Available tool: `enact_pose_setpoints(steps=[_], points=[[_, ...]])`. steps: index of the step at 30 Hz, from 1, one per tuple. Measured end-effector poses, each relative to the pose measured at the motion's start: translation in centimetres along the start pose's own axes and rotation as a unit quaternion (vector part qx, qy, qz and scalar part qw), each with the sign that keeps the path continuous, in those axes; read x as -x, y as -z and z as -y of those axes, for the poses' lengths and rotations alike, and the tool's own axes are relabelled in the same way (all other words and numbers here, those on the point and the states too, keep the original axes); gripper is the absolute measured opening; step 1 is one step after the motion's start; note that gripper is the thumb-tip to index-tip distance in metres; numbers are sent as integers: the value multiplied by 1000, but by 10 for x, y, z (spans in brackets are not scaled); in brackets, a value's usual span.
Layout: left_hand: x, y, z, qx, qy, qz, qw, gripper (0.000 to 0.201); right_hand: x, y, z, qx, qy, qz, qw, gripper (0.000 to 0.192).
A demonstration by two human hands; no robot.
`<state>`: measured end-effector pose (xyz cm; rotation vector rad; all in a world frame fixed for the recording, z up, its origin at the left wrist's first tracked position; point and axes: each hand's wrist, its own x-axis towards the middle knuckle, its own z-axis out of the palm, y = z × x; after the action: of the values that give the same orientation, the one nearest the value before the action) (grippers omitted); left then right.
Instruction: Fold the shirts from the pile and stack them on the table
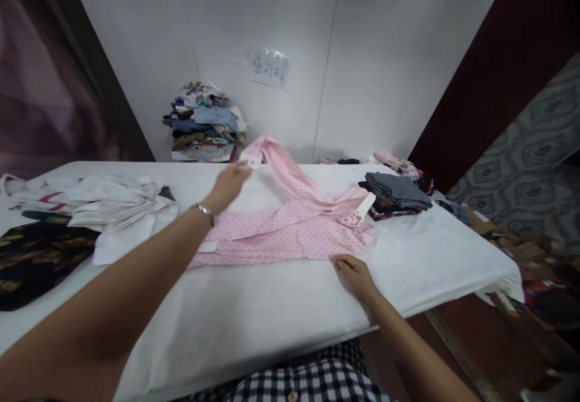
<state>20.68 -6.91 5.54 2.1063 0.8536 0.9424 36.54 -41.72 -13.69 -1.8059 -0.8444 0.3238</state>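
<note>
A pink dotted shirt [290, 233] with white cuffs lies partly folded on the white table [254, 311]. My left hand [231, 184], with a metal bracelet on the wrist, holds one sleeve by its white cuff [252, 160] and lifts it above the far side of the table. My right hand [356, 272] presses down on the shirt's near right edge. The other white cuff [365, 207] rests on the shirt's right side.
White garments [118, 205] and a dark patterned cloth [36, 257] lie at the left. A folded stack topped by grey cloth [395, 193] sits at the right. A heap of clothes [203, 121] stands against the back wall under a paper sign [268, 68]. Cluttered floor lies beyond the table's right edge.
</note>
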Motion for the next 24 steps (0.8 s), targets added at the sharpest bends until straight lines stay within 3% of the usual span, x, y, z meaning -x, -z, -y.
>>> enact_pose_setpoints(steps=[1, 2, 4, 6, 8, 12, 16, 19, 24], points=[[23, -11, 14, -16, 6, 33, 999, 47, 1, 0, -2, 0, 2, -1, 1000, 28], [46, -20, 29, -61, -5, 101, 993, 50, 1, 0, -4, 1, 5, 0, 1000, 28], [86, -31, 54, -158, -60, 187, 968, 55, 0, 0, -9, 7, 15, 2, 1000, 28], [110, -34, 73, -259, -111, 212, 936, 54, -3, -1, -12, 30, 54, -7, 998, 28], [116, -32, 84, -339, -118, 203, 911, 46, -9, -1, -10, 76, 126, -30, 989, 28], [98, -23, 91, -430, -84, 197, 877, 28, -29, 4, 1, 251, 241, -52, 936, 36], [73, -19, 86, -450, -72, 200, 867, 29, -46, 15, -1, 402, 215, -73, 887, 42], [37, -13, 73, -457, -56, 168, 872, 36, -47, 18, -15, 431, 193, -59, 880, 39], [-46, -6, 46, -432, 25, 64, 899, 39, -39, 13, -34, 432, 156, -81, 884, 38]])
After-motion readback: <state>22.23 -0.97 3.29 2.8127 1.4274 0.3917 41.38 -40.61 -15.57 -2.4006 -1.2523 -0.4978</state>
